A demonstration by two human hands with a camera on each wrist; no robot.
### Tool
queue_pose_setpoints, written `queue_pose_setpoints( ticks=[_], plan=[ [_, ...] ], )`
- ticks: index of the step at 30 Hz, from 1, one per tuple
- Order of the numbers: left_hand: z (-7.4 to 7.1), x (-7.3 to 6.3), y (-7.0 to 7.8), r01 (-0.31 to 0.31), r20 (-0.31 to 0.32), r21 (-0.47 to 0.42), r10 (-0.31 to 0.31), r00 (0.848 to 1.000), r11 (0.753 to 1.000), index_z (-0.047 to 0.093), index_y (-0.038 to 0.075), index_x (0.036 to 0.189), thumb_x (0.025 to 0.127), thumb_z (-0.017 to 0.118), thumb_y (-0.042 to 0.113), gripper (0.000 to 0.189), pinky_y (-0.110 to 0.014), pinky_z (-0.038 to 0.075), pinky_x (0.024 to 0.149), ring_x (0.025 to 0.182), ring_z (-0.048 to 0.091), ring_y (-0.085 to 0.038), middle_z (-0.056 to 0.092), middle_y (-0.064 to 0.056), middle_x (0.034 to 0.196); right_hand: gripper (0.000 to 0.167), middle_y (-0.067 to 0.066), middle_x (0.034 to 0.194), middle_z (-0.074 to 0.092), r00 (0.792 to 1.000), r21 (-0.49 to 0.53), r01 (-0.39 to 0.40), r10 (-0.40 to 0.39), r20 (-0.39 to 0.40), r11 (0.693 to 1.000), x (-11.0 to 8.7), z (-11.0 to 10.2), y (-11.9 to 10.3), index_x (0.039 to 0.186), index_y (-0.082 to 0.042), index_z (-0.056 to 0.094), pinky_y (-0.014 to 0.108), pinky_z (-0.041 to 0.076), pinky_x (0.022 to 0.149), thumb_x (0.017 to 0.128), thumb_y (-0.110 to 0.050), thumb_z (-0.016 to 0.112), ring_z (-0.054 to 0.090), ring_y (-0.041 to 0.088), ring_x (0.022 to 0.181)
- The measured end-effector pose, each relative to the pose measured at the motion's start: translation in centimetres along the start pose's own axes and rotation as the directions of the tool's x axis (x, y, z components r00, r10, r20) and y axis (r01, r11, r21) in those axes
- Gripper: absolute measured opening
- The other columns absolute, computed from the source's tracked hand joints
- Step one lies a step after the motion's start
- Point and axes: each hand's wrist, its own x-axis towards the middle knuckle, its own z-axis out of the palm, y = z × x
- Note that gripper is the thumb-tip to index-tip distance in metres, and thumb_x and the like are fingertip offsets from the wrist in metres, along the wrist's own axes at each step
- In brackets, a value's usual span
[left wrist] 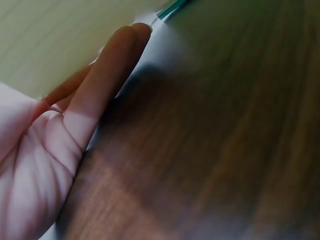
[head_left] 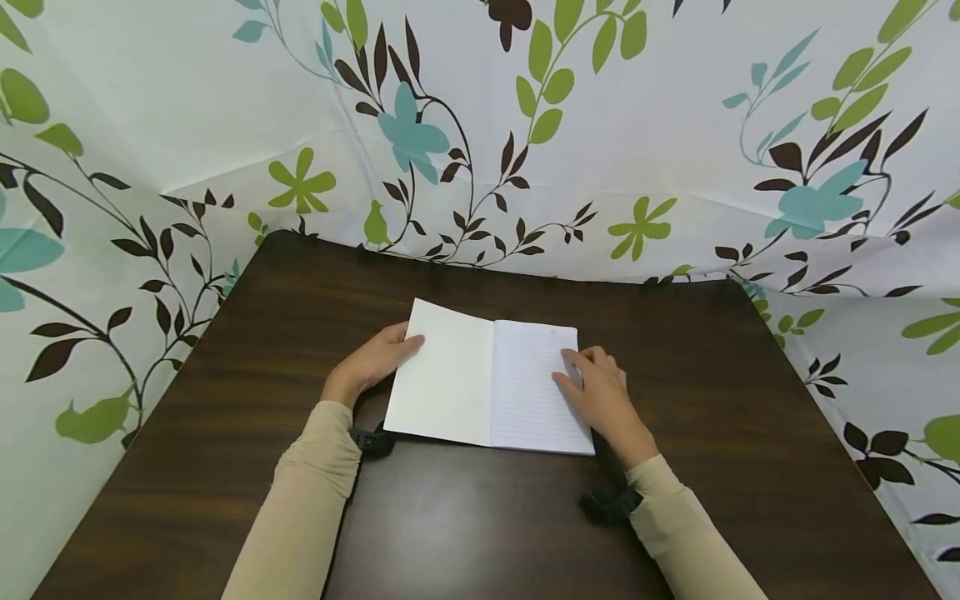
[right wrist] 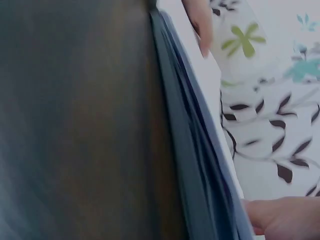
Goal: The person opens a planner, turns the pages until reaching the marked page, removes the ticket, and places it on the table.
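Hidden: left hand (head_left: pixel 372 361) fingertips under the notebook (head_left: pixel 487 385) cover.
Count: one notebook, open.
Fingers: left straight; right hand (head_left: pixel 600 396) relaxed, pressing the page.

I see both of my forearms reaching in from the near edge, sleeved down to the wrists, each wrist wearing a dark strap. My left arm comes up from about 7 o'clock and my left hand (head_left: pixel 372 361) lies at 9 o'clock of centre, palm turned inward, fingers (left wrist: pixel 107 75) straight and held together, thumb forward. My right arm enters from about 5 o'clock; my right hand (head_left: pixel 597 393) sits at 3 o'clock, knuckles up, fingers (head_left: pixel 573 367) lightly bent and pointing toward 10 o'clock. In the right wrist view only a fingertip (right wrist: pixel 202 25) and part of the thumb show.
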Motion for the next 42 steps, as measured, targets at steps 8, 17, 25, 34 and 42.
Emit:
queue_pose_setpoints(
  ticks=[8, 17, 25, 34, 42],
  plan=[
    [0.9, -0.3, -0.3, 0.006, 0.032, -0.026, -0.006, 0.999, 1.0, 0.044, 0.01, 0.154, 0.114, 0.04, 0.031, 0.046, -0.04, 0.048, 0.104, 0.108, 0.066, -0.017, 0.064, -0.015, 0.134, 0.073, 0.027, 0.134, 0.048, 0.989, -0.084, -0.096, 0.105, 0.102, 0.992, -0.1, -0.8, 1.9, 0.159, -0.01, 0.042, 0.057, 0.031, 0.094, 0.102, -0.05, 0.063, 0.045, 0.042, 0.118],
    [0.4, -0.5, 0.2, -0.023, 0.02, -0.022, 0.023, 1.0, 0.999, 0.047, 0.008, 0.152, 0.114, 0.041, 0.031, 0.045, -0.033, 0.051, 0.097, 0.103, 0.067, -0.015, 0.065, -0.015, 0.131, 0.054, 0.02, 0.116, 0.057, 0.999, -0.144, -0.043, 0.039, -0.028, 0.989, -0.1, -0.9, 0.9, 0.147, -0.016, 0.06, 0.064, 0.022, 0.097, 0.1, -0.042, 0.068, 0.043, 0.038, 0.102],
    [0.1, -0.6, -0.1, -0.018, 0.005, -0.019, 0.018, 1.0, 1.0, 0.049, 0.007, 0.15, 0.114, 0.041, 0.031, 0.044, -0.033, 0.052, 0.093, 0.099, 0.068, -0.015, 0.067, -0.014, 0.125, 0.038, 0.015, 0.11, 0.064, 0.995, -0.08, 0.007, -0.015, -0.101, 0.997, 0.4, -0.4, 0.7, 0.13, -0.015, 0.073, 0.061, 0.021, 0.094, 0.096, -0.03, 0.075, 0.047, 0.036, 0.101],
    [-0.1, -0.3, 0.0, -0.027, 0.01, -0.037, 0.027, 1.0, 0.999, 0.05, 0.005, 0.147, 0.114, 0.041, 0.03, 0.042, -0.032, 0.054, 0.091, 0.097, 0.069, -0.015, 0.068, -0.012, 0.121, 0.049, 0.011, 0.091, 0.07, 0.991, -0.012, -0.019, 0.017, -0.132, 1.0, 1.0, -0.1, 0.4, 0.138, -0.005, 0.066, 0.051, 0.023, 0.083, 0.094, -0.024, 0.078, 0.064, 0.029, 0.084],
    [-0.1, -0.3, 0.1, -0.014, 0.009, -0.046, 0.014, 1.0, 0.999, 0.051, 0.005, 0.146, 0.114, 0.042, 0.029, 0.041, -0.032, 0.054, 0.09, 0.096, 0.068, -0.014, 0.068, -0.011, 0.119, 0.061, 0.009, 0.089, 0.062, 0.99, 0.129, -0.088, 0.101, -0.1, 0.988, 1.5, 0.0, 0.8, 0.145, 0.004, 0.056, 0.045, 0.018, 0.082, 0.095, -0.023, 0.079, 0.053, 0.024, 0.083]
  ],
)
